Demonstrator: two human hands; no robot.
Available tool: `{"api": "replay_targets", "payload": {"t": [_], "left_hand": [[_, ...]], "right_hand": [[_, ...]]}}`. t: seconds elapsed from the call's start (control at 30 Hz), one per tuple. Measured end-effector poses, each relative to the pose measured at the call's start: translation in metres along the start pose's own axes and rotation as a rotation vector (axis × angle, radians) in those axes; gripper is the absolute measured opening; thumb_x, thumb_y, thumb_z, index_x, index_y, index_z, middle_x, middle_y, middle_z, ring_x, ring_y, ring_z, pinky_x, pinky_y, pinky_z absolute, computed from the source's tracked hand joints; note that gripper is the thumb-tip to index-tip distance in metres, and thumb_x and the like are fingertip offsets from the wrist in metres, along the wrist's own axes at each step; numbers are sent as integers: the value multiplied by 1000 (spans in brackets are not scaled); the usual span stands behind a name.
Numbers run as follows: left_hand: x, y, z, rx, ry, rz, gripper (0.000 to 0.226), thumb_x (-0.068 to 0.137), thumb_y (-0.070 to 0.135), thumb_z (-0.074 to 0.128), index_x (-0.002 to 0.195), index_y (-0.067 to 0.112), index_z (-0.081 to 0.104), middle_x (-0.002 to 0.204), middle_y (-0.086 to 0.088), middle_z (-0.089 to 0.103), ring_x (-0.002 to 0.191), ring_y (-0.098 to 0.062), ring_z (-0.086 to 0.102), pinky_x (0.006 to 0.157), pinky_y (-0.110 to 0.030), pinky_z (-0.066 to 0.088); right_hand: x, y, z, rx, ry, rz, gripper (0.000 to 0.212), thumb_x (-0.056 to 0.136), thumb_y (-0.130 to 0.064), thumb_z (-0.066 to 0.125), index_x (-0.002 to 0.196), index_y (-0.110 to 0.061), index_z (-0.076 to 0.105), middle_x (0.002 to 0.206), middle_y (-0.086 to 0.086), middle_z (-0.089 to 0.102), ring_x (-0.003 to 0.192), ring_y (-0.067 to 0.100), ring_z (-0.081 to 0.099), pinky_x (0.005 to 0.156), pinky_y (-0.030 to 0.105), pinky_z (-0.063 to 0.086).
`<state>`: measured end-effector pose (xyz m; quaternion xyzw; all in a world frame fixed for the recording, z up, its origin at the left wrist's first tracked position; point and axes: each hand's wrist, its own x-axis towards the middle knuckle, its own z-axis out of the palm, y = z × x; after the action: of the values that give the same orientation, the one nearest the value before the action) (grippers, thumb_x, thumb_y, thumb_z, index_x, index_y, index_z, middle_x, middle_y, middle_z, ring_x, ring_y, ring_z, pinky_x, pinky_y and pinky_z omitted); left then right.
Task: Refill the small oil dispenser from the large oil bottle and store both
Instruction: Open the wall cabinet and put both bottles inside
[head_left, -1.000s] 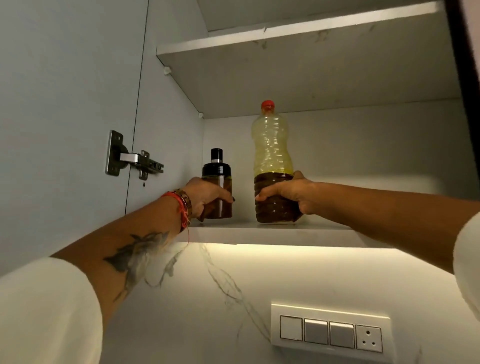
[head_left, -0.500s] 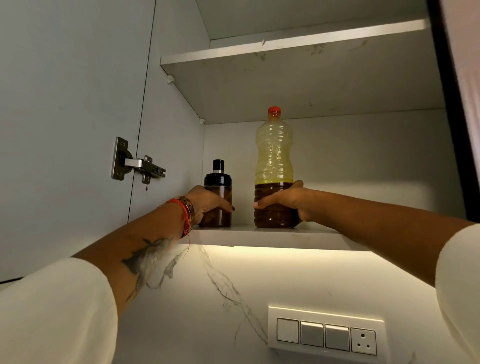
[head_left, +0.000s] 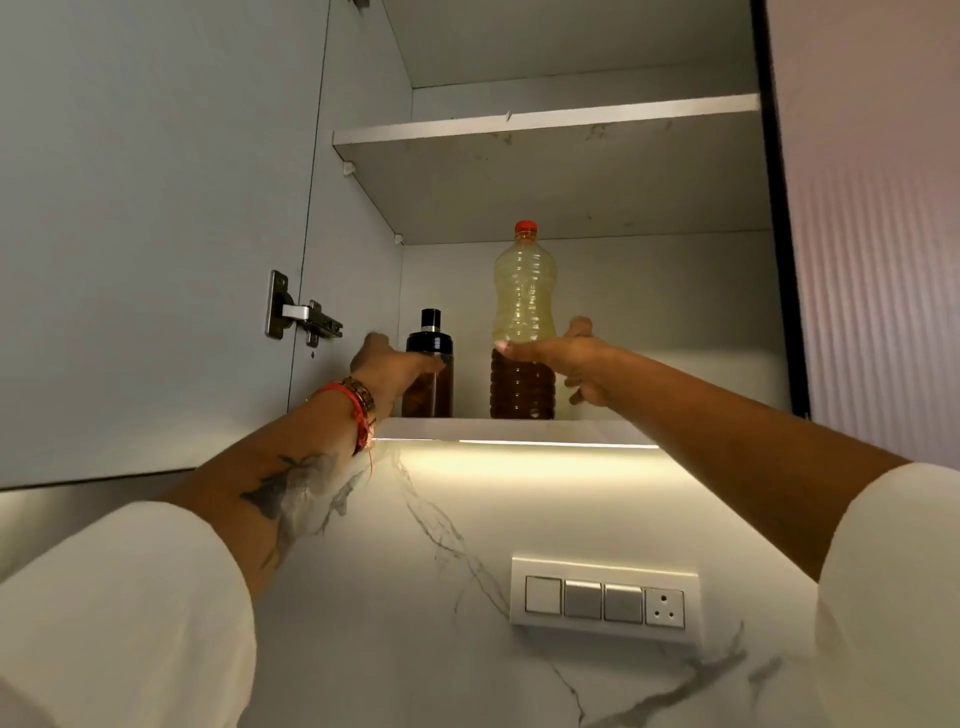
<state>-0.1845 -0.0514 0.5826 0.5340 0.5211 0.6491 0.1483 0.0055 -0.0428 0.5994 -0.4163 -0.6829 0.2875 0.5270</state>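
Note:
The small oil dispenser (head_left: 435, 376), dark glass with a black cap, stands upright on the lower cabinet shelf (head_left: 519, 430). Right of it, a small gap apart, stands the large oil bottle (head_left: 523, 332), clear plastic with a red cap and dark oil in its lower part. My left hand (head_left: 392, 370) is at the dispenser's left side, fingers lying loosely across its front and thumb lifted away. My right hand (head_left: 569, 358) is at the large bottle's right side with fingers spread; only the forefinger touches the bottle's front.
The cabinet door (head_left: 145, 234) hangs open at the left on a metal hinge (head_left: 298, 314). An upper shelf (head_left: 545, 124) sits above the bottles. A dark cabinet edge (head_left: 779, 234) bounds the right side. Below are a lit marble wall and a switch plate (head_left: 605, 600).
Both hands have loosened from a full wrap around the bottles and risen slightly. The bottles stay standing on the shelf. The view has tilted and pulled back a little.

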Motion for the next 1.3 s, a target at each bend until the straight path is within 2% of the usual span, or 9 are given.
{"api": "replay_targets", "payload": {"t": [0.13,0.23,0.3,0.43,0.63,0.77,1.03,1.17,1.3], "left_hand": [[-37,11,-12,51,77,155,78,81,26,71,142,10,27,142,-16,38,126,-30,42,88,-28,37],[-62,17,-21,14,116,224,76,82,32,69,142,12,27,144,-15,37,128,-29,41,90,-27,37],[-79,20,-28,0,128,259,75,83,34,67,143,13,27,145,-14,36,129,-28,40,87,-26,36],[-110,29,-39,-41,148,285,71,85,38,63,142,14,28,145,-10,37,129,-25,41,85,-23,34],[-168,30,-57,-122,103,258,68,86,39,61,142,15,30,146,-9,37,131,-25,40,101,-30,36],[-212,33,-74,-156,66,248,65,88,38,60,141,16,31,146,-7,37,131,-23,40,95,-26,35],[-288,50,-111,-164,65,212,60,89,37,58,139,16,33,145,-7,39,130,-24,39,104,-34,37],[-330,56,-130,-162,54,199,59,89,37,58,139,16,34,144,-6,40,129,-23,40,96,-27,35],[-365,57,-157,-184,28,169,60,88,40,58,139,19,34,144,-2,40,129,-21,40,95,-26,34]], "right_hand": [[-44,-10,-1,-45,56,-126,86,81,-43,66,142,-15,12,131,15,44,91,23,50,75,32,42],[-72,-18,1,-58,136,-172,82,84,-51,58,142,-16,12,141,19,36,118,33,46,89,41,42],[-92,-21,4,-47,172,-158,82,84,-56,54,144,-17,12,145,19,32,127,38,40,97,46,39],[-130,-29,7,-20,226,-145,78,86,-59,48,144,-18,14,148,18,28,130,38,36,99,49,37],[-189,-37,12,26,284,-114,71,90,-55,45,144,-19,16,150,13,25,132,36,34,101,49,36],[-232,-47,13,47,296,-84,70,90,-56,43,144,-20,17,151,11,23,133,36,32,104,51,34],[-315,-74,14,71,280,-43,68,90,-58,39,144,-23,16,150,10,26,132,35,33,104,50,33],[-354,-85,22,83,291,-8,68,90,-59,37,145,-24,15,151,9,26,133,34,33,107,53,33],[-389,-99,38,117,289,49,69,87,-63,37,143,-27,19,149,7,31,131,33,36,105,53,34]]}}
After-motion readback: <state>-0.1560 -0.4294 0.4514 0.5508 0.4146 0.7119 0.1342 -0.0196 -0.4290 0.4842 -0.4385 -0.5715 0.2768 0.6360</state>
